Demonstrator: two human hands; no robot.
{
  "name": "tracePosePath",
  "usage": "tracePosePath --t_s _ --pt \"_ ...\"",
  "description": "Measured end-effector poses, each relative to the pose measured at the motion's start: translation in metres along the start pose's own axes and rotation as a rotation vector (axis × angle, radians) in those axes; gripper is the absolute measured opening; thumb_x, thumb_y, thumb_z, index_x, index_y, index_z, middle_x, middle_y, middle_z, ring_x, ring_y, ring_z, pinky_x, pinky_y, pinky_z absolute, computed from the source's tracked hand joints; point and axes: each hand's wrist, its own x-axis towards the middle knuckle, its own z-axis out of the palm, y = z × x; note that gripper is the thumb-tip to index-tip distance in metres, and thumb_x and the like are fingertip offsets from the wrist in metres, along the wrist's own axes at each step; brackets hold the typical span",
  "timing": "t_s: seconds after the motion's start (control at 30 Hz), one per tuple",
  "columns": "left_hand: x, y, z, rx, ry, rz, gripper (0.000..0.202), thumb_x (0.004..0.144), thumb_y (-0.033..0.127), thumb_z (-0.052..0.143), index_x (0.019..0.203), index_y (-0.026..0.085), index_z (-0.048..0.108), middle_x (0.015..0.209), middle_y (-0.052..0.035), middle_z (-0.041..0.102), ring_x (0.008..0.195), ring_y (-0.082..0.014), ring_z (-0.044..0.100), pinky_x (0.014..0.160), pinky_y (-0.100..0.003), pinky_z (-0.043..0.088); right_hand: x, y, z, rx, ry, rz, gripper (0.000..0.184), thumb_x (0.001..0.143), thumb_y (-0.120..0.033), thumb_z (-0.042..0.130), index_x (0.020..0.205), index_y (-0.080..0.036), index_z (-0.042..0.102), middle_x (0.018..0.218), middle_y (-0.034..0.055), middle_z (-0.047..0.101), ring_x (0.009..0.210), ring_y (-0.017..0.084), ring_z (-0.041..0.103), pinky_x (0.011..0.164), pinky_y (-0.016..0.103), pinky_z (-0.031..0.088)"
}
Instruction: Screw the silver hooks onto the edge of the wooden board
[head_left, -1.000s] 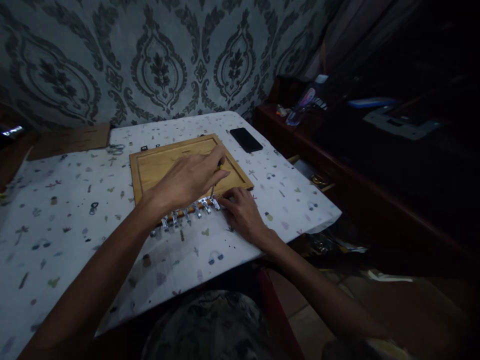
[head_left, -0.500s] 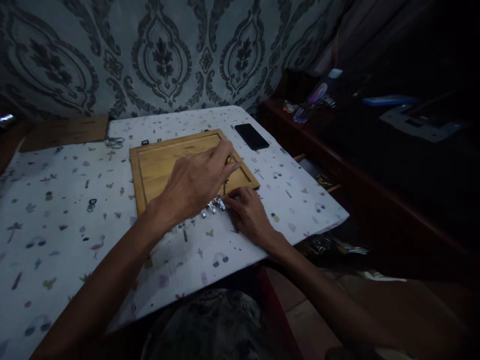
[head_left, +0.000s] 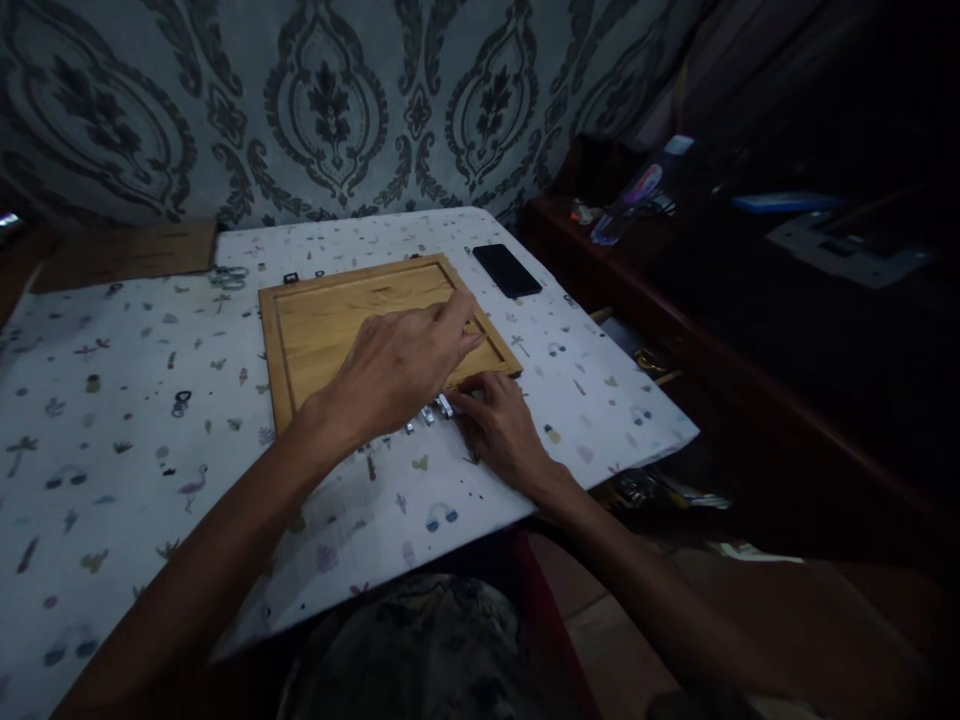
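Observation:
A wooden board (head_left: pixel 322 320) with a raised rim lies on the patterned tablecloth (head_left: pixel 112 440). A row of small metal hooks (head_left: pixel 427 414) runs along its near edge, mostly hidden under my left wrist. My left hand (head_left: pixel 405 365) hovers over the board's near right corner. Its fingers are closed round a thin screwdriver, which the hand almost hides. My right hand (head_left: pixel 499 425) rests on the cloth just below that corner, fingertips pinched on the rightmost hook.
A black phone (head_left: pixel 507 270) lies beyond the board on the right, and scissors (head_left: pixel 229 276) at the back left beside a brown panel (head_left: pixel 124 252). A small ring (head_left: pixel 180 403) lies left of the board. A dark cabinet with a plastic bottle (head_left: pixel 637 190) stands right.
My left hand has shifted right and lowered over the board's corner, now hiding the screwdriver and most of the hooks. The right hand stays at the rightmost hook. The view has tilted slightly.

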Motion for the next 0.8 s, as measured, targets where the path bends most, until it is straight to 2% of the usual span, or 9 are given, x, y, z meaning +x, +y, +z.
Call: tracePosePath --t_s 0.17,0.3,0.5,0.63,0.8 --pt "0.001 0.002 -0.001 0.019 -0.042 -0.002 0.020 0.105 0.030 0.037 0.115 0.017 0.048 0.089 -0.0058 0.070 0.081 -0.0198 0.068 0.058 -0.027 0.035 0.000 0.001 0.001 -0.010 0.001 0.006 0.037 0.095 -0.014 0.050 0.123 -0.025 0.071 0.105 0.0124 0.064 0.095 0.026 0.053 0.081 0.041 0.042" --pt "0.001 0.002 0.000 0.011 -0.029 0.018 0.019 0.105 0.030 0.037 0.115 0.017 0.047 0.088 -0.0050 0.069 0.080 -0.0196 0.067 0.056 -0.028 0.031 0.000 0.001 0.002 0.000 0.004 0.010 0.038 0.093 -0.012 0.053 0.123 -0.026 0.071 0.104 0.0116 0.063 0.096 0.026 0.052 0.081 0.041 0.041" --pt "-0.001 -0.005 0.001 -0.069 -0.017 0.122 0.013 0.104 0.029 0.038 0.102 0.019 0.048 0.087 -0.0032 0.066 0.076 -0.0178 0.062 0.057 -0.029 0.029 -0.001 0.001 0.002 0.005 0.012 0.012 0.034 0.094 -0.013 0.052 0.119 -0.023 0.072 0.103 0.0120 0.062 0.094 0.026 0.051 0.080 0.040 0.040" --pt "-0.003 -0.012 -0.001 -0.128 -0.008 0.187 0.014 0.104 0.028 0.038 0.095 0.021 0.046 0.077 -0.0008 0.059 0.066 -0.0163 0.054 0.057 -0.030 0.026 -0.001 0.000 0.002 0.006 0.006 0.010 0.035 0.096 -0.015 0.050 0.122 -0.024 0.071 0.105 0.0130 0.063 0.096 0.027 0.051 0.082 0.041 0.041" --pt "-0.003 -0.012 -0.006 -0.120 -0.030 0.168 0.012 0.103 0.026 0.039 0.094 0.021 0.046 0.074 -0.0001 0.058 0.064 -0.0167 0.054 0.057 -0.030 0.027 0.000 0.000 0.001 0.007 0.015 0.002 0.036 0.095 -0.015 0.052 0.124 -0.023 0.071 0.105 0.0139 0.063 0.095 0.027 0.052 0.081 0.042 0.043"
